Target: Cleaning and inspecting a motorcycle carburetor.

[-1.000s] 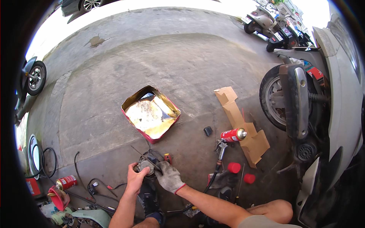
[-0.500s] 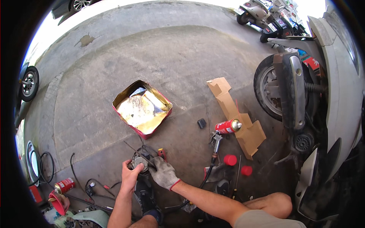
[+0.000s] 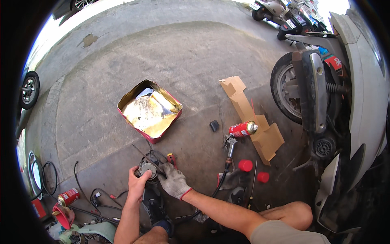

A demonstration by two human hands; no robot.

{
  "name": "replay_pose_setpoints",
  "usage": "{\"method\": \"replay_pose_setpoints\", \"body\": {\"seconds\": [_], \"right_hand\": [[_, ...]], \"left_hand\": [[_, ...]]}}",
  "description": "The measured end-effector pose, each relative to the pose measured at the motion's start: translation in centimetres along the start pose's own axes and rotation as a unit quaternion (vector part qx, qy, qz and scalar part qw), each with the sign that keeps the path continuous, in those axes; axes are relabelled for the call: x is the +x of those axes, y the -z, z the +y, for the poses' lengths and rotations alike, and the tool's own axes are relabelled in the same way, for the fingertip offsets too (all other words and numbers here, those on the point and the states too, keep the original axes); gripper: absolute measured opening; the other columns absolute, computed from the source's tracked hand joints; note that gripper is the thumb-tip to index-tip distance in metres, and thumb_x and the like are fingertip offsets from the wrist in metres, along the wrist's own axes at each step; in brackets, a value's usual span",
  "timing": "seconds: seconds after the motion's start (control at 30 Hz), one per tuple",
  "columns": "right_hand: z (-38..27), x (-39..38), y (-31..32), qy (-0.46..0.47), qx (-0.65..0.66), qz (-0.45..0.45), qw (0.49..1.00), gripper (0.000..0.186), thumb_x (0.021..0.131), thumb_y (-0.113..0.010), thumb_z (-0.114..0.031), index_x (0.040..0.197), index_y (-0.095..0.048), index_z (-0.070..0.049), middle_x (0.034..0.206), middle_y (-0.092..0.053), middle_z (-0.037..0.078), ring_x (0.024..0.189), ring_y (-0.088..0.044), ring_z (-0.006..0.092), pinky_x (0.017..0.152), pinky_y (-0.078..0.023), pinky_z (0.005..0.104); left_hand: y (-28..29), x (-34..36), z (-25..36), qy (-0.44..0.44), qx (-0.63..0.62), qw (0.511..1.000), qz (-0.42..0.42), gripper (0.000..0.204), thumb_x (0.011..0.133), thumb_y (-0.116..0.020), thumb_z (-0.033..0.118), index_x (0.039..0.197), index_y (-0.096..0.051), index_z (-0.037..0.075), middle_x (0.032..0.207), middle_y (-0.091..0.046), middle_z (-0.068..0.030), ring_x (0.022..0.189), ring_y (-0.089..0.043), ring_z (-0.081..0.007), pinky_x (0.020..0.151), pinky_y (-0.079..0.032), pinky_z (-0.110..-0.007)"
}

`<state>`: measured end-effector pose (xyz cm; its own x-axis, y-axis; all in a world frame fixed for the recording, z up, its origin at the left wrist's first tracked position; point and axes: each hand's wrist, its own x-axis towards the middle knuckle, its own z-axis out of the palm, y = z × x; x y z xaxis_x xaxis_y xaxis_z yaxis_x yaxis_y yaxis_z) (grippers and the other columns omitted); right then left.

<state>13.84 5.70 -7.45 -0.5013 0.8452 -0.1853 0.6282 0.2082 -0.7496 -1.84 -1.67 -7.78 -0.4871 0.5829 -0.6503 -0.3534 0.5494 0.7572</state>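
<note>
While the bare left hand curls its fingers around a round-capped metal part, the gloved right hand grips a slim rod, fingers bent nearly closed.

Gry concrete flr is carrying open-topped tin L of ctr; unfolded cardbd is lying R, blk block sitting btwn, 2 red caps resting near R.

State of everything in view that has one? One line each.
Left hand: bare, gripping metal part
Right hand: gloved, gripping thin rod
Red tin: open-topped
Right-side can: on its side, uncapped
Cardboard: unfolded, on floor
Two red caps: off, on floor
Air gun: lying down, hose attached
Spare glove: unworn
</note>
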Motion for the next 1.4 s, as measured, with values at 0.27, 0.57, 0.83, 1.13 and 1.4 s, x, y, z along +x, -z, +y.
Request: {"method": "replay_pose_setpoints", "body": {"seconds": [0.27,0.57,0.83,1.13,1.4], "right_hand": [[0.8,-0.2,-0.5,0.038,-0.014,0.028,0.999,0.032,0.093,-0.070,-0.025,0.117,-0.062,-0.008,0.113,-0.067,0.016,0.104,-0.066,0.0399,0.088,-0.052,0.0508],[0.1,-0.2,-0.5,-0.025,0.002,-0.005,1.000,0.032,0.091,-0.072,-0.023,0.117,-0.062,-0.008,0.112,-0.067,0.015,0.101,-0.067,0.0390,0.085,-0.053,0.0503],[0.2,-0.5,-0.4,-0.011,0.015,0.013,1.000,0.030,0.093,-0.068,-0.026,0.117,-0.063,-0.007,0.114,-0.067,0.019,0.103,-0.066,0.0416,0.088,-0.052,0.0505],[0.8,-0.4,-0.8,0.041,0.001,0.044,0.998,0.032,0.090,-0.073,-0.021,0.117,-0.062,-0.007,0.112,-0.066,0.016,0.103,-0.066,0.0398,0.085,-0.053,0.0504],[0.6,-0.5,-0.5,-0.003,0.034,0.014,0.999,0.031,0.090,-0.073,-0.021,0.116,-0.063,-0.007,0.112,-0.066,0.017,0.103,-0.066,0.0396,0.086,-0.052,0.0501]], "left_hand": [[-0.3,-0.7,1.2,0.006,-0.008,1.000,-0.006,0.072,0.083,-0.082,0.023,0.139,-0.045,-0.005,0.121,-0.063,-0.0177,0.105,-0.062,-0.0208,0.093,-0.050,-0.032],[0.3,-0.3,0.1,-0.009,0.003,1.000,-0.007,0.071,0.084,-0.082,0.022,0.139,-0.045,-0.005,0.120,-0.063,-0.0170,0.105,-0.062,-0.0198,0.093,-0.050,-0.032],[0.1,-0.4,0.4,-0.013,0.013,1.000,-0.003,0.071,0.084,-0.082,0.023,0.139,-0.045,-0.005,0.119,-0.063,-0.0167,0.104,-0.062,-0.0195,0.093,-0.050,-0.031],[-0.5,-1.1,1.6,-0.005,0.010,1.000,-0.003,0.071,0.086,-0.081,0.022,0.139,-0.044,-0.006,0.120,-0.063,-0.0175,0.104,-0.062,-0.0200,0.093,-0.051,-0.032],[-0.4,-1.0,1.3,-0.005,0.002,1.000,-0.010,0.071,0.086,-0.081,0.021,0.139,-0.043,-0.006,0.119,-0.063,-0.0169,0.103,-0.062,-0.0192,0.091,-0.051,-0.032]]}}
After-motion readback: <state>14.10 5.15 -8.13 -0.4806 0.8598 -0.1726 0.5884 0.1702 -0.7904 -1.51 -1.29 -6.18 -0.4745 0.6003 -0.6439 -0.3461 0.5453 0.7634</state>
